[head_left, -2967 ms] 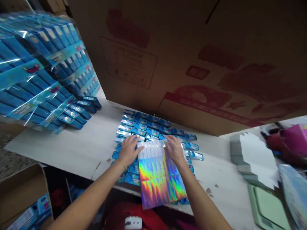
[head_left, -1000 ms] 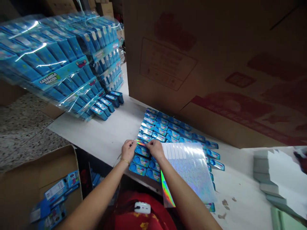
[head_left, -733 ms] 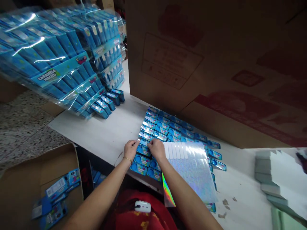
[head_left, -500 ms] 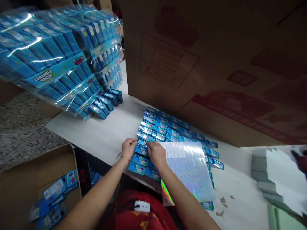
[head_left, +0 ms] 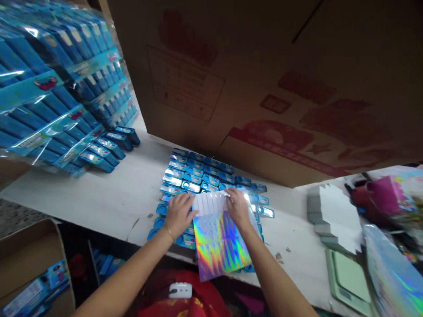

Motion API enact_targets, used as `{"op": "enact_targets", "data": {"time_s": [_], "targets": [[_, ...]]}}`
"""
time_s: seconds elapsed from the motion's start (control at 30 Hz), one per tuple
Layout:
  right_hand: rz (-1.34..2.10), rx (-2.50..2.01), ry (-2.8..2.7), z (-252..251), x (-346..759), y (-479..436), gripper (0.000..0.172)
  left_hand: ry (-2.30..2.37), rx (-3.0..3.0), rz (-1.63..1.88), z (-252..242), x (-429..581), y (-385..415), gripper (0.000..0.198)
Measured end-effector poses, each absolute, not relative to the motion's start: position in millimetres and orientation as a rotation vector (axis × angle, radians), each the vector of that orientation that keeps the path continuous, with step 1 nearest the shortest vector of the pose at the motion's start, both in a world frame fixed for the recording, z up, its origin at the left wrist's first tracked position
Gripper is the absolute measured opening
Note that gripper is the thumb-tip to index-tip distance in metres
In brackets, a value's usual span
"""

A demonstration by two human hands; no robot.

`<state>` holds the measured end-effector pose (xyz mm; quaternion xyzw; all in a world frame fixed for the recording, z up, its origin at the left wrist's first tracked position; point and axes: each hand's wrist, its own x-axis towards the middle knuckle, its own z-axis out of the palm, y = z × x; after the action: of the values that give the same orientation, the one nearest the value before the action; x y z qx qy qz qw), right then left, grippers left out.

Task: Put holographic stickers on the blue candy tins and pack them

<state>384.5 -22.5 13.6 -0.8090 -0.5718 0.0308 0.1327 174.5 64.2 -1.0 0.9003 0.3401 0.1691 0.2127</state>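
Observation:
A holographic sticker sheet (head_left: 220, 240) lies over rows of small blue boxes (head_left: 194, 174) on the white table (head_left: 109, 198). Its top strip is bare white backing where stickers have been peeled. My left hand (head_left: 178, 213) rests on the sheet's upper left corner and the boxes beside it, fingers curled. My right hand (head_left: 237, 207) presses on the sheet's upper right edge with fingers bent, pinching at the backing; what is between the fingertips is too small to make out.
Shrink-wrapped packs of blue boxes (head_left: 49, 92) are stacked at the left. A large cardboard carton (head_left: 264, 88) stands behind. A stack of flat white cartons (head_left: 333, 218), a green scale (head_left: 350, 277) and more holographic sheets (head_left: 393, 273) are at right. An open cardboard box (head_left: 29, 268) sits below left.
Both hands moved from the blue boxes at the left of the sheet back to the sheet's top edge. The camera view swung to the right.

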Motion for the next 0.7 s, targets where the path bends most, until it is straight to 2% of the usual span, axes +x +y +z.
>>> {"op": "enact_targets", "data": {"time_s": [0.17,0.3,0.4,0.57,0.7], "targets": [[0.084,-2.447,-1.924,-3,437,-26,0.032,0.891,2.642,0.308,-10,234,42,0.070],[0.068,-2.395,-2.159,-15,436,-28,0.035,0.945,2.667,0.268,-18,244,38,0.067],[0.057,-2.344,-2.141,-10,434,-37,0.030,0.964,2.658,0.291,-20,243,35,0.065],[0.154,-2.208,-1.749,45,419,-58,0.021,0.975,2.580,0.323,-23,248,34,0.064],[0.532,-2.008,-1.198,93,392,-66,0.022,0.942,2.363,0.400,-16,247,38,0.057]]}}
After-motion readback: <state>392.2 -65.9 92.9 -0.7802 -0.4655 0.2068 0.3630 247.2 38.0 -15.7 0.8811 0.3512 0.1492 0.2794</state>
